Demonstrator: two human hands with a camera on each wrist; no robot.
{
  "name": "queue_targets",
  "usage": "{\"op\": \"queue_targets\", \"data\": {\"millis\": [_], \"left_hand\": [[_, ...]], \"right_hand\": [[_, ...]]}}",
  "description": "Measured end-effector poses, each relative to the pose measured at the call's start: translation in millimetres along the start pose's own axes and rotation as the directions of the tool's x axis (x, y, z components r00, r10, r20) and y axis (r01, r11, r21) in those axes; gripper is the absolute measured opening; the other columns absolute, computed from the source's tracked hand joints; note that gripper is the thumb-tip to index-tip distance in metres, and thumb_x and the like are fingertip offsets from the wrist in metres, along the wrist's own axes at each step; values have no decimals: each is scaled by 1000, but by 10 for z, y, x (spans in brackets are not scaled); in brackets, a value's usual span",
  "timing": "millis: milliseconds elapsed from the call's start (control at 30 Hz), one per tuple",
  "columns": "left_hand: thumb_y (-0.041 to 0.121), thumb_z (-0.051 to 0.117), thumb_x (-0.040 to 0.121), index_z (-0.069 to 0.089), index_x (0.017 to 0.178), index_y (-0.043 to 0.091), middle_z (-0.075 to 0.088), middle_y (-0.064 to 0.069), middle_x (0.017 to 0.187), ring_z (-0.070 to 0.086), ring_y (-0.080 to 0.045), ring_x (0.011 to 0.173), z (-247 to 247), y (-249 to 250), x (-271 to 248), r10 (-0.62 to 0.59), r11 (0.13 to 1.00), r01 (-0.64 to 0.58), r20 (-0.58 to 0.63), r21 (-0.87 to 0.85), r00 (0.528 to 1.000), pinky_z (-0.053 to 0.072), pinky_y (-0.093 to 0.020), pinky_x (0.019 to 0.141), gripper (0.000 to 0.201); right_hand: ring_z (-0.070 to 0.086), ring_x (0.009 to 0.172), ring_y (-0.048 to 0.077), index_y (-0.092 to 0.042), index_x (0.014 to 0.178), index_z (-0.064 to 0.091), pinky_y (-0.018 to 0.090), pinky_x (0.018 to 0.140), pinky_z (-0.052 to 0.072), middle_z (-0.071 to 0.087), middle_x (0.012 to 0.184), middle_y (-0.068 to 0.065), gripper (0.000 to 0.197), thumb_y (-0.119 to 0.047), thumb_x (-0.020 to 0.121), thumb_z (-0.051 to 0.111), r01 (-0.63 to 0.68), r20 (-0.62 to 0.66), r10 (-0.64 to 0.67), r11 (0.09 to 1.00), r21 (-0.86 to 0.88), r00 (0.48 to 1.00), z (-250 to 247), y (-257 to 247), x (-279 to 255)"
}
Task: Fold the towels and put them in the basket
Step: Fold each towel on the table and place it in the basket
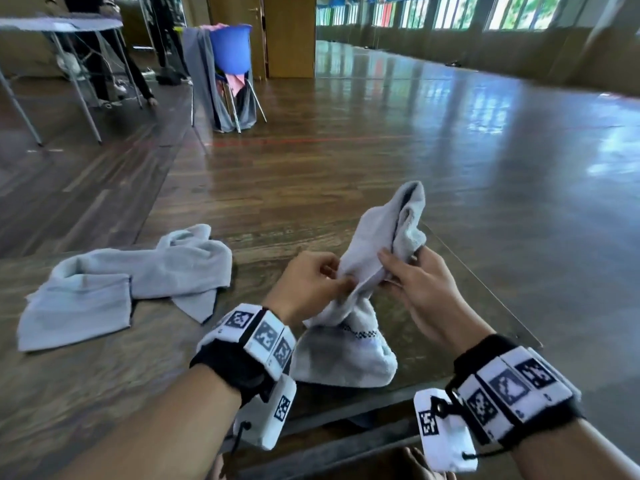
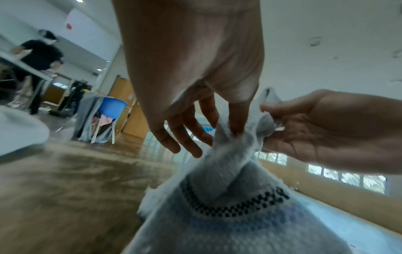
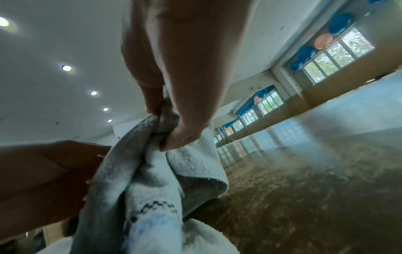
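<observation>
Both hands, left point(image 1: 308, 277) and right point(image 1: 420, 289), pinch the bunched towel point(image 1: 349, 355), its bottom resting near the desk's point(image 1: 104, 382) front edge. Gripped mid-bunch instead of at corners, it may fold crooked.

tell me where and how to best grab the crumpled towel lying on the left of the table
Probably by the two corners of its flat near end, coming from above with one hand per corner. That end of the crumpled towel lies spread out, while the far part is bunched and twisted.
</observation>
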State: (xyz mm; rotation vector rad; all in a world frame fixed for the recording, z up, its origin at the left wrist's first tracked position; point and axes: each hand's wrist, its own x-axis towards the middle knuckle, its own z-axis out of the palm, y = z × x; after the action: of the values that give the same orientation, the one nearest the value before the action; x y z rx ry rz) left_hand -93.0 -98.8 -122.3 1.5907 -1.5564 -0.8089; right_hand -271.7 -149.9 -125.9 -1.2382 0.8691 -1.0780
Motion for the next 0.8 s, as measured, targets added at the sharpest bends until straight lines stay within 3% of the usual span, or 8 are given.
{"op": "queue_targets", "data": {"millis": [100,200,300,367,467,533,667,800], "left_hand": [[28,70,88,71,75,19,72,2,69,61,-5,59,-70,-68,46,6,1000,-5,-56,5,998,48,-25,59,16],[29,61,96,69,74,18,65,8,63,55,-6,56,-179,-55,169,83,994,-61,-275,91,958,39,-16,50,26],[26,55,99,70,78,14,66,3,66,53,-8,57,-213,-63,235,109,993,-85,-387,80,915,37,-18,50,28],[28,54,101,70,82,19,67,6,70,56,-4,62,-190,-66,251,126,992,-106,-362,75,923,39,-16,55,26],[33,52,101,71,92,29,71,15,79,64,3,74,-147,-44,268,127,990,-138,-210,-40,969,46,-15,67,21],[28,51,102,73,105,31,75,13,93,69,0,88,-78,-14,264,115,973,-122,-43,-196,992,51,-18,76,22],[32,58,95,73,111,28,75,10,103,69,-2,92,-64,24,243,83,958,-48,114,-282,990,52,-17,77,23],[49,83,69,54,123,36,66,13,105,64,1,94,-117,-109,202,88,992,-104,213,65,973,53,-15,79,62]], "right_hand": [[76,88,19,-15,105,67,31,70,61,79,94,-1,9,-13,96,67,9,-75,-26,974,-226,997,-31,35,37],[73,78,10,-18,95,66,16,56,52,76,81,-7,5,-15,93,70,-6,-193,-94,886,-464,977,-164,-15,137],[63,109,25,-16,130,54,36,86,56,64,124,7,46,-19,88,72,-122,-268,-95,713,-690,959,-255,-23,196],[42,130,31,-24,149,36,45,106,41,43,144,11,77,-22,81,74,-33,-178,-189,590,-807,966,-230,-7,157],[28,133,18,-48,148,34,30,94,36,33,145,-4,83,-28,79,75,312,179,-314,449,-837,932,-64,27,49],[30,127,12,-52,142,39,27,84,42,35,141,-12,74,-29,80,71,387,271,-334,356,-850,903,34,74,39],[58,89,11,-34,102,61,31,65,47,61,97,-16,24,-24,81,65,320,99,-444,458,-829,891,71,15,117],[58,68,6,-29,87,60,29,59,42,62,71,-14,10,-26,78,61,141,-132,-390,597,-790,911,3,-68,191]]}}
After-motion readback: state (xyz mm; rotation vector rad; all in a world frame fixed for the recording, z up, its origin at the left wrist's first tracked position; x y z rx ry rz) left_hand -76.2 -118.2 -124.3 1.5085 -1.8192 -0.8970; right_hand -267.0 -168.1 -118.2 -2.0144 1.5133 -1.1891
